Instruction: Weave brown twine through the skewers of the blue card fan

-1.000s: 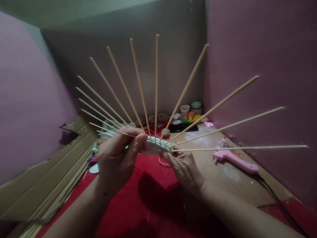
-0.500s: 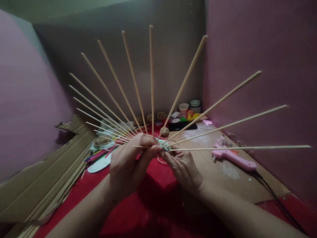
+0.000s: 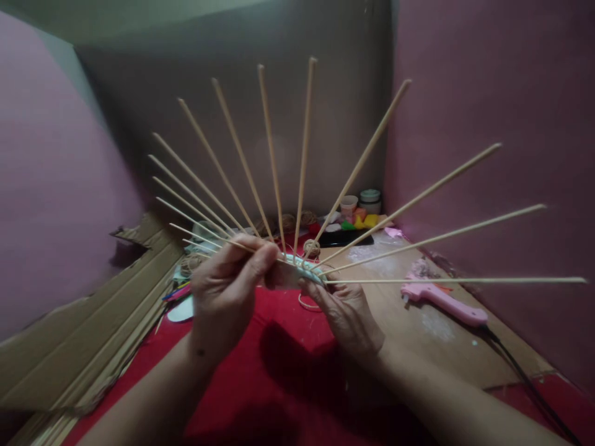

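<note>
Between my hands is a flat pale base [image 3: 304, 271], with several thin wooden sticks [image 3: 274, 161] fanning out from its edge, up and to both sides. My right hand [image 3: 351, 310] grips the near right edge of this base, thumb on top. With thumb and fingers closed, my left hand [image 3: 232, 279] pinches one stick close to the base's left side. Part of the base's left end is hidden behind those fingers. A loop of thin twine [image 3: 309, 303] hangs below the base.
A pink glue gun [image 3: 446, 300] with a black cord lies on a brown board [image 3: 385, 334] at right. Twine balls [image 3: 288, 222], a black phone-like slab [image 3: 346, 238] and a cup [image 3: 348, 204] stand at the back. Cardboard [image 3: 83, 334] leans at left over red cloth [image 3: 288, 396].
My left hand has moved left, away from the right hand, uncovering more of the pale base. The fan of sticks has tilted slightly to the right.
</note>
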Tool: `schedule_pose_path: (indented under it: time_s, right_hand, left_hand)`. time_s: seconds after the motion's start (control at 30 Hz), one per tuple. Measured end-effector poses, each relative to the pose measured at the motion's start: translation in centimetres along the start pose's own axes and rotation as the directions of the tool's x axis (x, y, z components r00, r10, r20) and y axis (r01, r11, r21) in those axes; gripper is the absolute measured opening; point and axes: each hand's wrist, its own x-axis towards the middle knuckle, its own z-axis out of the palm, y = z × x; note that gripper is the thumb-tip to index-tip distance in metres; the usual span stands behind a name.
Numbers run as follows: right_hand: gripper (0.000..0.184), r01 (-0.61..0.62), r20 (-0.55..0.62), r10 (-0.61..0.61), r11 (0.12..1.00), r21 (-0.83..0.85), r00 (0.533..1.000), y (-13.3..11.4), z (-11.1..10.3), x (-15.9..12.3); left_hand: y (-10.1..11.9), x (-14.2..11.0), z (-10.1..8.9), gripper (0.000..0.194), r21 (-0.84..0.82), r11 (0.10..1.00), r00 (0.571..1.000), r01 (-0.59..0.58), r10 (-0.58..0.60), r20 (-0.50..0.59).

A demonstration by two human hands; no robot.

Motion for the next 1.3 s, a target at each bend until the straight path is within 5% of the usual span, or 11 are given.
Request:
schedule_pose_path:
  time_s: [0.13, 0.47, 1.03, 1.1, 1.2, 1.3]
  right_hand:
    - [0.013, -0.018, -0.049, 0.013, 0.996, -0.092, 0.999, -0.2, -0.2, 0.0]
    - [0.019, -0.014, -0.020, 0.013, 0.999, -0.044, 1.000, -0.3, -0.1, 0.0]
    - [0.023, -0.033, -0.003, 0.033, 0.999, 0.000, 0.999, 0.4, -0.2, -0.1]
    - [0.017, -0.035, -0.004, 0.034, 0.999, -0.031, 0.999, 0.1, -0.3, -0.1]
    - [0.018, -0.078, -0.066, 0.072, 0.992, -0.100, 0.995, -0.1, -0.5, -0.1]
    - [0.026, -0.104, -0.113, 0.089, 0.984, -0.142, 0.990, 0.0, -0.6, 0.0]
  left_hand:
    - [0.0, 0.4, -0.7, 0.008, -0.103, 0.994, 0.996, 0.046, -0.053, -0.068]
    - [-0.7, 0.0, -0.1, 0.006, 0.075, 0.996, 0.999, -0.050, 0.051, -0.008]
    - [-1.0, 0.1, 0.2, 0.007, 0.325, 0.871, 0.928, -0.369, 0.325, 0.181]
    - [-1.3, 0.2, 0.2, 0.006, 0.276, 0.907, 0.944, -0.319, 0.278, 0.179]
    - [-1.8, 0.7, 0.0, 0.005, 0.046, 0.999, 0.997, -0.028, 0.025, 0.067]
    - [-2.0, 1.0, -0.3, 0.009, -0.138, 0.986, 0.995, 0.095, -0.099, -0.021]
